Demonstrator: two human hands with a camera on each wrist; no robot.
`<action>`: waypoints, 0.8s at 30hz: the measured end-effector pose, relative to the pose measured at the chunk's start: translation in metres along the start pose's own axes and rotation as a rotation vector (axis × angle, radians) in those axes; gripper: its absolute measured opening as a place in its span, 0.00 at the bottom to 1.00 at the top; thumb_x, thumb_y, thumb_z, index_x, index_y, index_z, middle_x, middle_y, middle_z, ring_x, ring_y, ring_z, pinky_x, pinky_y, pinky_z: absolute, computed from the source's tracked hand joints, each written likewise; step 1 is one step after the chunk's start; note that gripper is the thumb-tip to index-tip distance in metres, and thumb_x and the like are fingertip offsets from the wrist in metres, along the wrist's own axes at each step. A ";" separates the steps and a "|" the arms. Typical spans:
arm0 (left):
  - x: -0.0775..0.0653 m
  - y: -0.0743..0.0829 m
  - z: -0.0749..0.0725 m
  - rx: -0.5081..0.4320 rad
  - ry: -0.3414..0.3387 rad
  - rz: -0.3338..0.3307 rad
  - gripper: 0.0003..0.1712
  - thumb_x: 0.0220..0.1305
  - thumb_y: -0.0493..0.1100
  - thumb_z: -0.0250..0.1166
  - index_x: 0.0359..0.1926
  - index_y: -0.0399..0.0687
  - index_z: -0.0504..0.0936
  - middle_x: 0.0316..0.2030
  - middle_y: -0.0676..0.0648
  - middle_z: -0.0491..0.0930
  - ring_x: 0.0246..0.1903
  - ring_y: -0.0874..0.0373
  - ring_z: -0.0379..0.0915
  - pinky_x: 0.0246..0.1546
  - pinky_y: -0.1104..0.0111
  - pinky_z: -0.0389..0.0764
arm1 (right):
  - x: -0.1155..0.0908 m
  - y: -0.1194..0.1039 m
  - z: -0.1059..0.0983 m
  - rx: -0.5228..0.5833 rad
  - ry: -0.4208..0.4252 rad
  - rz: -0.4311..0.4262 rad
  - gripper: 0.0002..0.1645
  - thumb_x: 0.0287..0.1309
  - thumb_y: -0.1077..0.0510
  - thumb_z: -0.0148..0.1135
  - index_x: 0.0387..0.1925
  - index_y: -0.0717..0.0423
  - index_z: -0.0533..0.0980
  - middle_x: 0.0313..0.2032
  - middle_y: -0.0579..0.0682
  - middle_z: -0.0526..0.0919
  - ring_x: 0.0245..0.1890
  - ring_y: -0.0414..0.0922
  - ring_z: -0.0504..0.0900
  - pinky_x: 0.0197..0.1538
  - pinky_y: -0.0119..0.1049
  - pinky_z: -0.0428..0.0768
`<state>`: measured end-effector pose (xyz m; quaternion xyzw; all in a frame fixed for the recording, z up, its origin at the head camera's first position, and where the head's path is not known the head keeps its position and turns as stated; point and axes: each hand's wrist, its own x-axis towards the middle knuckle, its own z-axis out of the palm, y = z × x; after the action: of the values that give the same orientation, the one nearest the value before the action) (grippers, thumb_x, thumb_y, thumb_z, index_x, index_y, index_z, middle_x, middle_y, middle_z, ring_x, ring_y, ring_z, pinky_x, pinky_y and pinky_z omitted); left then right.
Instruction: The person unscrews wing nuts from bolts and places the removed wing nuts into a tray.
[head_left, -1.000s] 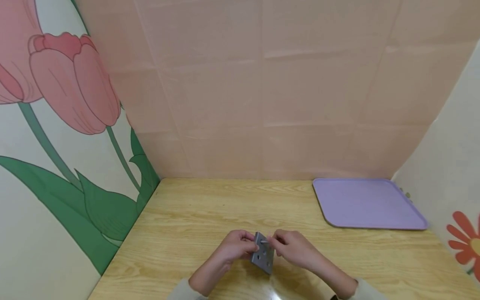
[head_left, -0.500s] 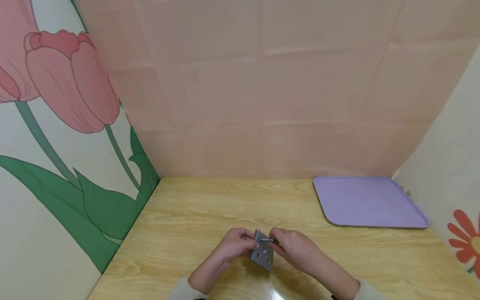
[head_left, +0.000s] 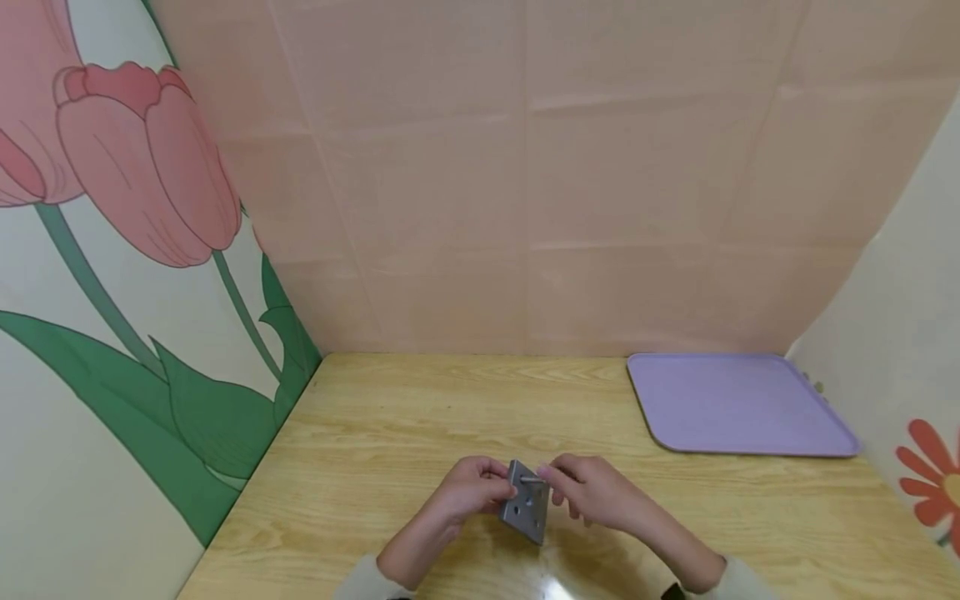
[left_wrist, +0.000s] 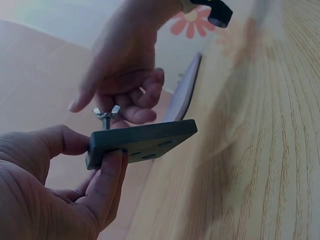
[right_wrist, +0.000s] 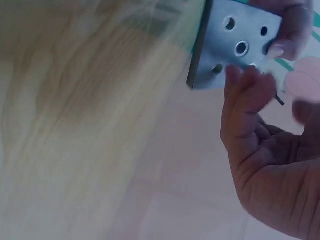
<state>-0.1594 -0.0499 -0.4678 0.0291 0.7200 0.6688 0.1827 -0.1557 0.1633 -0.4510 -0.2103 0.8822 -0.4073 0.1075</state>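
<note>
My left hand [head_left: 474, 490] pinches a grey metal plate [head_left: 531, 517] by one corner, thumb on one face and fingers on the other. The plate has several round holes, plain in the right wrist view, and is held tilted over the table. A wing screw [left_wrist: 106, 119] stands out of the plate near the held corner, its wings clear of the face and a length of thread showing. Right beside those wings is my right hand [head_left: 596, 492]. Its thumb is spread away from the loosely bent fingers [right_wrist: 250, 92], with a gap between them; the fingertips overlap the screw's end.
A purple tray [head_left: 742, 404] lies at the back right of the wood-grain table [head_left: 390, 425]. Behind it rises a pinkish covered wall [head_left: 525, 208]. Painted flowers mark the side walls. A dark wrist device [left_wrist: 219, 14] shows on the right arm.
My right hand rolled over the screw's end, its fingers curling in and then loosening, thumb now apart. The left hand and plate stayed nearly still.
</note>
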 end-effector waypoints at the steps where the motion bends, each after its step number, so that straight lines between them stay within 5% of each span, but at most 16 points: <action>1: 0.000 0.000 0.000 -0.001 0.000 0.000 0.14 0.46 0.32 0.64 0.37 0.32 0.77 0.29 0.45 0.81 0.26 0.58 0.77 0.28 0.66 0.81 | 0.001 0.000 -0.001 0.078 -0.023 0.062 0.32 0.64 0.35 0.41 0.40 0.58 0.77 0.22 0.47 0.81 0.16 0.41 0.75 0.17 0.36 0.75; 6: 0.000 -0.001 0.001 0.000 -0.003 -0.001 0.14 0.46 0.32 0.63 0.37 0.32 0.77 0.29 0.45 0.81 0.26 0.58 0.78 0.28 0.66 0.81 | 0.000 -0.002 -0.004 0.285 -0.088 0.236 0.39 0.63 0.32 0.39 0.33 0.64 0.77 0.21 0.54 0.82 0.12 0.41 0.74 0.15 0.35 0.72; 15: 0.001 -0.003 0.001 0.007 -0.005 -0.023 0.14 0.46 0.32 0.64 0.38 0.32 0.77 0.32 0.44 0.82 0.28 0.57 0.78 0.30 0.65 0.82 | 0.002 -0.003 0.001 0.281 -0.103 0.231 0.31 0.62 0.36 0.47 0.28 0.61 0.74 0.19 0.53 0.80 0.11 0.39 0.71 0.14 0.32 0.69; 19: 0.001 -0.002 0.000 0.002 -0.003 -0.029 0.14 0.47 0.31 0.64 0.38 0.32 0.77 0.32 0.43 0.82 0.28 0.57 0.79 0.31 0.64 0.82 | 0.003 -0.003 0.002 0.181 -0.051 0.159 0.25 0.61 0.39 0.52 0.28 0.57 0.74 0.19 0.49 0.79 0.13 0.39 0.72 0.15 0.36 0.72; 24: 0.001 0.000 0.000 -0.001 -0.009 -0.031 0.14 0.47 0.31 0.63 0.39 0.32 0.77 0.32 0.44 0.82 0.28 0.57 0.79 0.30 0.65 0.82 | 0.001 -0.003 0.004 -0.120 0.073 -0.073 0.11 0.57 0.49 0.60 0.31 0.50 0.72 0.21 0.39 0.76 0.17 0.33 0.72 0.19 0.29 0.73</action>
<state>-0.1608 -0.0499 -0.4685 0.0210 0.7192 0.6662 0.1963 -0.1543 0.1583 -0.4518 -0.2334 0.9002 -0.3646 0.0473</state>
